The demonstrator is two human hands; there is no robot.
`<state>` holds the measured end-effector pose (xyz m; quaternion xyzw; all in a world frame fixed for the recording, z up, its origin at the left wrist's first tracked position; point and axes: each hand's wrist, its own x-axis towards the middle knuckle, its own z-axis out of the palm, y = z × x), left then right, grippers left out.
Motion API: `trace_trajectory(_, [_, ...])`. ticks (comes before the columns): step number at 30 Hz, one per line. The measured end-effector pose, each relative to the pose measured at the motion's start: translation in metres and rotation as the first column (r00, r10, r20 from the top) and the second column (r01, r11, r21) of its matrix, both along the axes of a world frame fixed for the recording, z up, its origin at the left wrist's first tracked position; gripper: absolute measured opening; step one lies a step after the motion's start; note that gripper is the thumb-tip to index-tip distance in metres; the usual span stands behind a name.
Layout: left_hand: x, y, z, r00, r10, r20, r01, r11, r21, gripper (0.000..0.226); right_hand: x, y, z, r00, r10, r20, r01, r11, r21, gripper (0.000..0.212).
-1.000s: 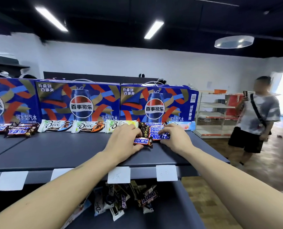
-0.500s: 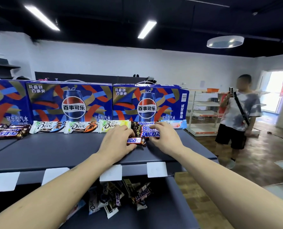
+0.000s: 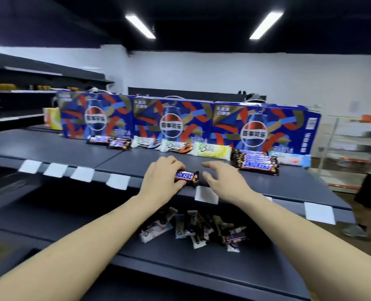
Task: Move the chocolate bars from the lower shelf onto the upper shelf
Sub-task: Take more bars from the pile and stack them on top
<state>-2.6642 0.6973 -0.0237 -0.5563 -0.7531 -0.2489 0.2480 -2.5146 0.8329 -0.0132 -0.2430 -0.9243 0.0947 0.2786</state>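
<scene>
**One Snickers bar in hand at the upper shelf's front edge**

Head view: taking the stacked Snickers bars (image 3: 257, 164) on the upper shelf (image 3: 123, 158) as the landmark, the left hand (image 3: 161, 178) sits to the left of the stack and nearer the shelf's front edge, its grip closed around a single Snickers bar (image 3: 187, 177) that lies low against the shelf. The right hand (image 3: 222, 181) hovers just beside that bar, between it and the stack, fingers spread and holding nothing. Behind the stack stand the Pepsi cartons (image 3: 173, 121), with Dove bars (image 3: 180, 146) in a row to the stack's left. Below the stack, on the lower shelf (image 3: 201, 272), a loose heap of chocolate bars (image 3: 193, 229) waits.

The step in hand looks like placing this bar. Next, it probably needs sliding over to the stack and lining up, then a reach down for more.
</scene>
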Motion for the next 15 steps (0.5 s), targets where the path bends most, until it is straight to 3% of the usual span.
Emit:
trace_trajectory(7, [-0.075,-0.055,0.003,0.993,0.116,-0.001,-0.116,0.993,0.035,0.03,-0.077,-0.038,0.005,0.985,0.098,0.143,-0.103,0.994,0.025,0.064])
trace_trajectory(11, [-0.135,-0.075,0.007,0.991,0.135,0.012,-0.135,0.99,0.047,0.028,-0.136,-0.05,0.009,0.978,0.108,0.178,-0.118,0.992,0.045,0.066])
trace_trajectory(15, [-0.2,-0.086,0.016,0.98,0.102,0.169,-0.105,0.994,0.009,0.032,-0.198,-0.06,0.015,0.975,0.092,0.203,-0.101,0.994,0.035,0.068])
